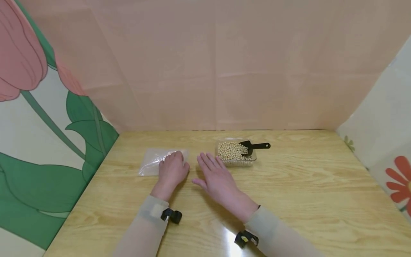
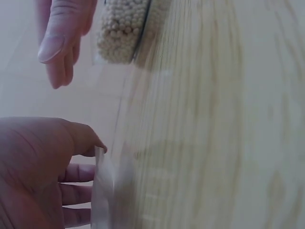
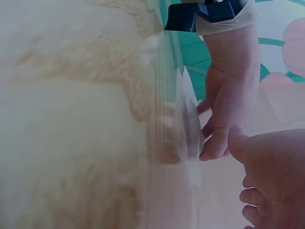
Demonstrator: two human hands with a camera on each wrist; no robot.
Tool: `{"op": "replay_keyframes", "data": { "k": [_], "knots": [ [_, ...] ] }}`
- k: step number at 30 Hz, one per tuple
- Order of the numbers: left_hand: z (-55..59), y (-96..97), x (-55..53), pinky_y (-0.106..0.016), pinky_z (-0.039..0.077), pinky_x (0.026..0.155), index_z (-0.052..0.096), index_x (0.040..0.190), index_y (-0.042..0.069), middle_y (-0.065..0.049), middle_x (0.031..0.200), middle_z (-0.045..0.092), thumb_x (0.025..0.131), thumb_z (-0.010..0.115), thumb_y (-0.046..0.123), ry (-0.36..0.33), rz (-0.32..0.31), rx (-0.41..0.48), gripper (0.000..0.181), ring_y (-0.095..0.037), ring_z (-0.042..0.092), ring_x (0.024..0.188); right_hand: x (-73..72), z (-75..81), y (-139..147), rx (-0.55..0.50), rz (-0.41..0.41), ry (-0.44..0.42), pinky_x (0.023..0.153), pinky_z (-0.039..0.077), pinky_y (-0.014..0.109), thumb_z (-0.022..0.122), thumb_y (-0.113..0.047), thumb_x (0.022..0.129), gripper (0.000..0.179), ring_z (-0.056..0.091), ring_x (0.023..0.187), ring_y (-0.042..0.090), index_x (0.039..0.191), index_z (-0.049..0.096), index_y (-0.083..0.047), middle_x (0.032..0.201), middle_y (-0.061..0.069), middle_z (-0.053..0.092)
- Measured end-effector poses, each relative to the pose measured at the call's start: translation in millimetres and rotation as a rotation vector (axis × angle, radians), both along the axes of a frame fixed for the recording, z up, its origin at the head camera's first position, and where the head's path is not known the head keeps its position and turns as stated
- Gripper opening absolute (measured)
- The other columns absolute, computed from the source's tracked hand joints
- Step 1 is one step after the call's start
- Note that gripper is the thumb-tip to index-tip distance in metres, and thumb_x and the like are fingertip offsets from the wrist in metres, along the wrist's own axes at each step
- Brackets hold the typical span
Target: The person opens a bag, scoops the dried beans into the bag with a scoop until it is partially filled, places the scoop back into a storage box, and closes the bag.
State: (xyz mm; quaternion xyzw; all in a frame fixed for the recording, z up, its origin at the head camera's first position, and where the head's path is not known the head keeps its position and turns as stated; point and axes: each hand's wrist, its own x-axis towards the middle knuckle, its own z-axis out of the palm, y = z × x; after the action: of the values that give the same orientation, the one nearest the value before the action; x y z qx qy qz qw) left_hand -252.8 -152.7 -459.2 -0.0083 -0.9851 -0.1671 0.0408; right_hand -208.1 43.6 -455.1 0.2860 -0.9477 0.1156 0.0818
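A clear plastic bag (image 1: 149, 165) lies on the left part of the table. My left hand (image 1: 173, 168) is over its right side, fingers curled. The left wrist view shows the thumb and fingers of that left hand (image 2: 35, 167) at the raised edge of the bag (image 2: 101, 195), gripping it. To the right, my right hand (image 1: 221, 182) hovers over the table with its fingers straight and thumb spread, holding nothing. Just beyond its fingertips stands a clear plastic box (image 1: 237, 163) filled with pale round beans (image 1: 229, 150). A black scoop (image 1: 260, 146) rests in the beans, handle pointing right.
The wood-grain table (image 1: 305, 192) reaches back to a plain pinkish cloth wall (image 1: 218, 71). Flower-patterned panels flank it on the left (image 1: 41, 185) and right (image 1: 379, 135). Each wrist wears a strap with a small black device.
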Motion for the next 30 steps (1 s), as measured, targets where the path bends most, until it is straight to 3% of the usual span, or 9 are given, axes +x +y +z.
{"op": "replay_keyframes", "data": {
  "k": [7,13,16,22,30],
  "knots": [
    [1.7,-3.4,-1.5,-0.057,0.055,0.089,0.067,0.094,0.008,-0.009,0.099,0.066,0.104,0.070,0.023,0.033,0.004,0.001,0.019,-0.035,0.065,0.099,-3.1,3.7,-0.3,-0.119,0.017,-0.078,0.130,0.025,0.057,0.067,-0.048,0.108,0.081,0.031,0.162,0.040,0.168,0.039,0.000,0.175,0.018,0.033],
    [4.5,-9.4,-2.4,-0.057,0.054,0.089,0.072,0.091,0.008,-0.011,0.104,0.069,0.101,0.070,0.019,0.080,0.046,0.133,0.015,-0.037,0.065,0.104,-6.1,6.1,1.5,-0.264,0.014,-0.198,0.127,0.031,0.057,0.069,-0.042,0.109,0.076,0.037,0.160,0.040,0.167,0.041,-0.002,0.173,0.018,0.039],
    [8.7,-10.2,-2.2,-0.062,0.052,0.093,0.072,0.094,0.009,-0.014,0.115,0.071,0.100,0.068,0.020,0.097,0.070,0.214,0.014,-0.040,0.065,0.113,-9.9,4.9,3.7,-0.342,-0.002,-0.289,0.127,0.032,0.056,0.066,-0.042,0.111,0.073,0.040,0.158,0.038,0.168,0.042,-0.005,0.171,0.017,0.042],
    [18.8,-6.1,-0.6,-0.069,0.046,0.102,0.073,0.100,0.008,-0.019,0.133,0.070,0.100,0.069,0.020,0.119,0.061,0.357,0.013,-0.043,0.061,0.126,-22.3,4.8,6.8,-0.600,-0.018,-0.510,0.126,0.034,0.055,0.060,-0.044,0.114,0.067,0.046,0.154,0.037,0.166,0.046,-0.006,0.168,0.014,0.049],
    [30.0,-1.9,6.6,-0.056,0.051,0.095,0.072,0.101,0.006,-0.019,0.123,0.068,0.100,0.068,0.017,0.171,0.011,0.456,0.012,-0.038,0.061,0.114,-35.0,15.5,3.3,-0.926,-0.073,-0.755,0.127,0.032,0.058,0.061,-0.047,0.113,0.064,0.047,0.154,0.035,0.166,0.049,-0.013,0.165,0.007,0.054]
  ]
}}
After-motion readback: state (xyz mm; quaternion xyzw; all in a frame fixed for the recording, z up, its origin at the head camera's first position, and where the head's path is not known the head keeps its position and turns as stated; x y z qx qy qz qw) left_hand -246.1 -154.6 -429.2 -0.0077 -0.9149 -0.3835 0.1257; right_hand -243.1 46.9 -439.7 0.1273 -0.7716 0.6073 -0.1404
